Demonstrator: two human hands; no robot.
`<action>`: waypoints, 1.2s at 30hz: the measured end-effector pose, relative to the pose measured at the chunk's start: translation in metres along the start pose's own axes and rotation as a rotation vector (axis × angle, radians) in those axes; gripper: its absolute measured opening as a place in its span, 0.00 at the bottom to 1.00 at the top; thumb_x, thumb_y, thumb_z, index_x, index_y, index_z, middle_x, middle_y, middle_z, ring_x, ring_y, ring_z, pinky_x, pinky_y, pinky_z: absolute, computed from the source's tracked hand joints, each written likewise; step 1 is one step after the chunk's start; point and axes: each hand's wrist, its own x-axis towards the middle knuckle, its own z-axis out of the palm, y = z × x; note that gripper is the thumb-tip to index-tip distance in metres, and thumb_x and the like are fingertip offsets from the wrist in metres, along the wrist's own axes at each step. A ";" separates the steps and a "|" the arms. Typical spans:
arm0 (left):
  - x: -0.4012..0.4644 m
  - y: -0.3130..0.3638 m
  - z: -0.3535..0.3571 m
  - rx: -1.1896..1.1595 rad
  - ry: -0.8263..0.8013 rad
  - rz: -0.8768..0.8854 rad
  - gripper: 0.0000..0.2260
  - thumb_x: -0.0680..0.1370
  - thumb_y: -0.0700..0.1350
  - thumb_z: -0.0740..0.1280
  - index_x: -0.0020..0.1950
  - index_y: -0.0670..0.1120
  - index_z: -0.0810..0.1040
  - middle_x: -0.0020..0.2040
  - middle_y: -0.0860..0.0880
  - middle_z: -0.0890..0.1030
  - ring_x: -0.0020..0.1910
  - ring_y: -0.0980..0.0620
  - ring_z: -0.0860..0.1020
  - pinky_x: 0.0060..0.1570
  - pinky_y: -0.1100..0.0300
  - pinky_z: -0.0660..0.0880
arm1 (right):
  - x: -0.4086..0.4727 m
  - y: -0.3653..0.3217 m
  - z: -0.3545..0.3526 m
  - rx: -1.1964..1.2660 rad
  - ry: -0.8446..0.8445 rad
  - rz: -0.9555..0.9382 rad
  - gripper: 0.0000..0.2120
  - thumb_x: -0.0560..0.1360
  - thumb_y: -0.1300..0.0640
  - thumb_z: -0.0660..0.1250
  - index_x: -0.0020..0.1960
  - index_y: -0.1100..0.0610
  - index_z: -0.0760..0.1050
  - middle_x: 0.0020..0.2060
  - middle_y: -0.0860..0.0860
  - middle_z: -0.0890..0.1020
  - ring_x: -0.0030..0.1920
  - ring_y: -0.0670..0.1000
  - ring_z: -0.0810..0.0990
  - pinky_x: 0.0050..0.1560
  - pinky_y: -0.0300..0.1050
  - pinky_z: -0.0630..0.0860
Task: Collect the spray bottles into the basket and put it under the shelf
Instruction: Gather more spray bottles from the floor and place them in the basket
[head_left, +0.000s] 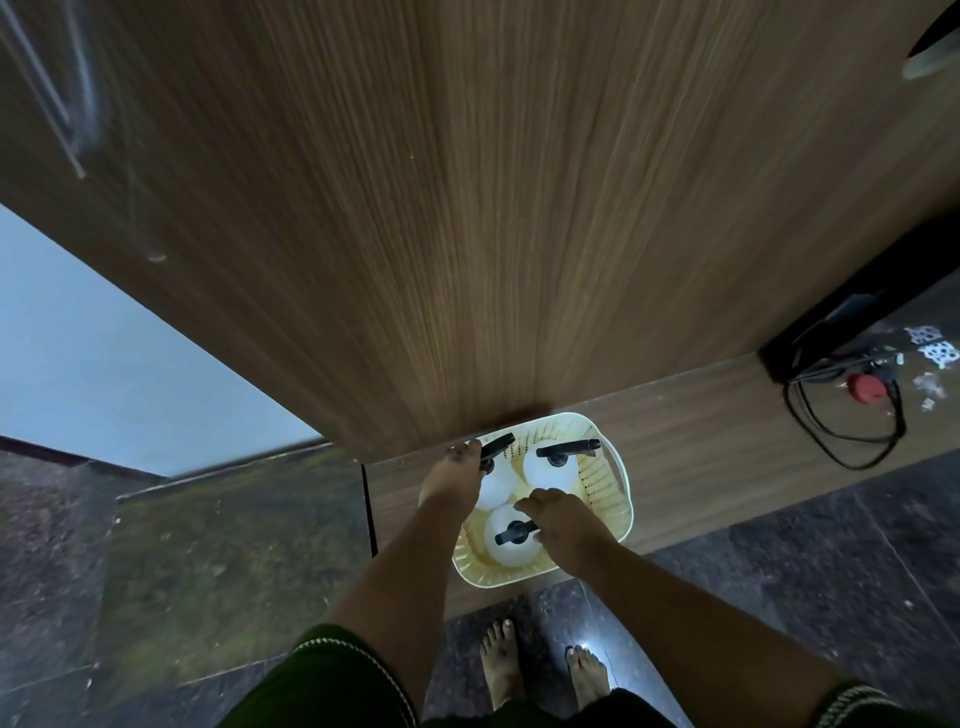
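A cream plastic basket (621, 488) sits on a low wooden ledge (727, 415) at the foot of the big wooden shelf panel (467, 234). Three white spray bottles with black heads stand inside: one at the far right (550, 470), one at the far left (493, 486), one nearest me (506, 551). My left hand (451, 480) covers the basket's left rim, fingers curled beside the far-left bottle's trigger. My right hand (563, 525) reaches in over the near right rim, its fingers closed at the near bottle's black head.
Black cables (852, 415) and a red plug piece (866, 387) lie on the ledge to the right, with white scraps nearby. Dark stone floor surrounds the ledge. My bare feet (501, 660) stand just in front of the basket. A pale wall is at the left.
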 end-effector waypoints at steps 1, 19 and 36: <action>0.000 0.000 0.001 0.006 -0.006 0.000 0.11 0.80 0.44 0.60 0.61 0.43 0.71 0.58 0.41 0.78 0.55 0.40 0.78 0.48 0.48 0.76 | -0.001 -0.001 0.002 0.001 -0.004 0.006 0.23 0.75 0.61 0.65 0.69 0.56 0.68 0.61 0.56 0.76 0.62 0.57 0.74 0.61 0.52 0.73; 0.000 0.015 -0.019 0.172 0.045 0.085 0.24 0.80 0.52 0.59 0.73 0.45 0.61 0.74 0.46 0.64 0.70 0.44 0.65 0.63 0.49 0.67 | -0.005 0.008 -0.027 0.115 0.318 0.236 0.28 0.74 0.35 0.58 0.68 0.49 0.68 0.63 0.50 0.73 0.64 0.54 0.71 0.62 0.52 0.69; -0.028 0.037 -0.020 0.229 0.091 0.186 0.32 0.79 0.56 0.58 0.78 0.46 0.51 0.78 0.46 0.56 0.77 0.46 0.55 0.71 0.51 0.59 | -0.052 0.036 -0.039 0.543 0.428 0.740 0.28 0.73 0.41 0.66 0.69 0.50 0.66 0.65 0.54 0.71 0.66 0.58 0.69 0.62 0.55 0.71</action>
